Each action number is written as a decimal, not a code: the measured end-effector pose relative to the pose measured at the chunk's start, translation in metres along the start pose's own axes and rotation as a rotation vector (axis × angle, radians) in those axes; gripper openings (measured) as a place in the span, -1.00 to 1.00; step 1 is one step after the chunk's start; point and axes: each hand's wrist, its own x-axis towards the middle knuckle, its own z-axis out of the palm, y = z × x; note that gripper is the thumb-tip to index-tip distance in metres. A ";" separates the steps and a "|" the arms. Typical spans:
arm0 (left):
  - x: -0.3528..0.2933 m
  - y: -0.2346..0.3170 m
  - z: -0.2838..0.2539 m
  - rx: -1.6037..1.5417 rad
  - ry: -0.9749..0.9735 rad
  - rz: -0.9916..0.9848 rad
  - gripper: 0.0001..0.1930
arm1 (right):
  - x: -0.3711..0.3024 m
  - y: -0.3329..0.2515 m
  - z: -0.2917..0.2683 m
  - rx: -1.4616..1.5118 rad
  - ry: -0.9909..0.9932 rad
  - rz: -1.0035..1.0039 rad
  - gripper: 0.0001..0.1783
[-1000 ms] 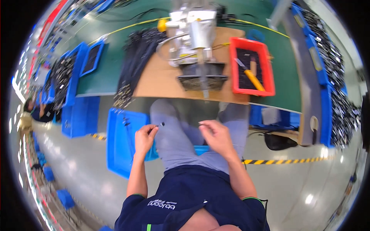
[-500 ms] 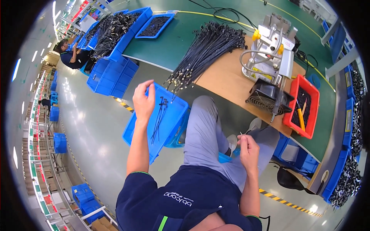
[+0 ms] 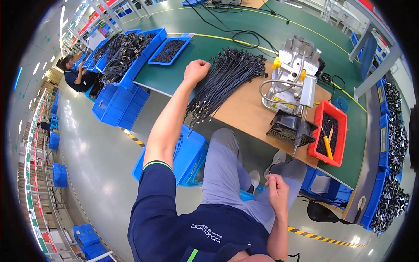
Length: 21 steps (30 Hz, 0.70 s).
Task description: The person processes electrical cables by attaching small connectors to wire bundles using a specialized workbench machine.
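A thick bundle of black cables (image 3: pixel 229 81) with small metallic ends lies across the table's near edge. At its left side is my left hand (image 3: pixel 197 71), fingers curled closed next to the cables; what it grips, if anything, is hidden. Over my right thigh, my right hand (image 3: pixel 278 192) is closed in a pinch, with a tiny pale tip showing at the fingertips, too small to name. Partly behind my left forearm sits a blue tray (image 3: pixel 192 148) with a few black cables (image 3: pixel 178 146) in it, on a blue stool.
On a brown board (image 3: pixel 248 109) stand a metal machine (image 3: pixel 290 81) and a black fan (image 3: pixel 290 128). A red bin (image 3: pixel 342 135) holds small black parts and a yellow-handled tool (image 3: pixel 327 146). Blue bins of cables (image 3: pixel 126 52) stand far left, near a seated person (image 3: pixel 76 74).
My left hand has moved up and away from above the blue tray to the cable bundle, and its fingers have closed. My right hand stays pinched over my thigh. The view has shifted slightly.
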 end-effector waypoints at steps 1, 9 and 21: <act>0.008 0.001 0.004 0.062 0.013 -0.062 -0.60 | -0.001 0.002 -0.002 0.003 0.011 0.018 -0.74; 0.031 0.003 0.022 0.122 -0.072 -0.129 -0.60 | -0.004 0.016 -0.007 0.013 0.003 0.095 -0.74; -0.080 0.062 -0.076 -0.646 -0.076 0.177 -0.75 | -0.004 -0.010 -0.007 0.118 -0.014 -0.029 -0.74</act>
